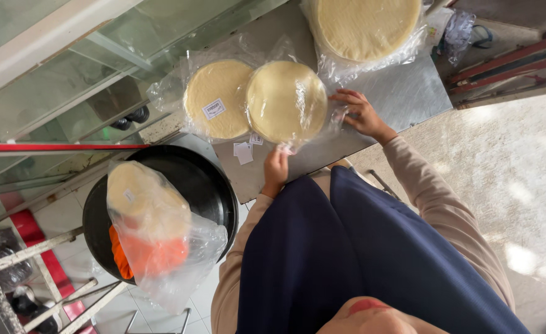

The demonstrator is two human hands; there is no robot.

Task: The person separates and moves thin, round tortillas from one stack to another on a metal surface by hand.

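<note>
- The bagged round flatbread stack (286,101) is lying flat on the grey metal table (403,93), in the middle of it, and both hands are working on its clear plastic wrapper.
- The left hand (275,170) is pinching the gathered wrapper at the near edge of that stack, fingers closed on the plastic.
- The right hand (361,113) is resting just right of the stack, fingers spread and pressing the loose wrapper flat against the table – not gripping it.
- The step in hand looks like closing or smoothing the wrapper; whatever comes after would call for keeping the plastic taut, since the thin film is likely to slip or bunch.
- Just left of the stack, touching it, a second bagged stack (217,99) is lying with a small white label on top.
- Beyond the stack, at the far table edge, a larger bagged stack (364,26) is sitting.
- Near the stack's front edge, loose white label slips (244,152) are lying on the table.
- Well to the left and lower, a black round pan (208,185) is holding another bag (152,216) with a pale disc and something orange – what, I cannot tell.
</note>
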